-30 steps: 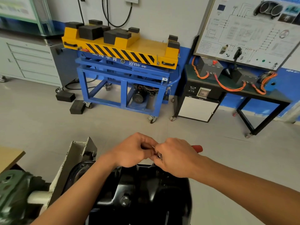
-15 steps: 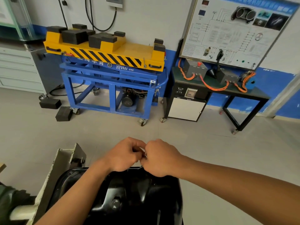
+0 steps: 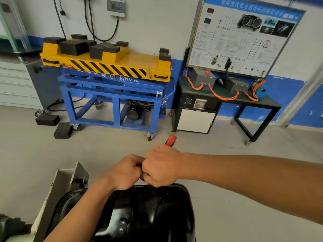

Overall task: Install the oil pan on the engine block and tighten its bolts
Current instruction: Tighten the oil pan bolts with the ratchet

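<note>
Oil pan (image 3: 153,212)'s sitting near, left hand (image 3: 127,172) and right hand (image 3: 160,165) touching at its far edge, tool handle (image 3: 171,140) poking out behind the right one. Far back, lift cart (image 3: 111,88)'s standing left of the bench (image 3: 227,99).

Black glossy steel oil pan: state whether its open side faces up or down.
Down: the black glossy steel oil pan shows its closed, bulged bottom and a round plug to the camera.

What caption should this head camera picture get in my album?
Left hand and right hand meet at the far edge of a black oil pan, the right gripping a red-handled tool.
</note>
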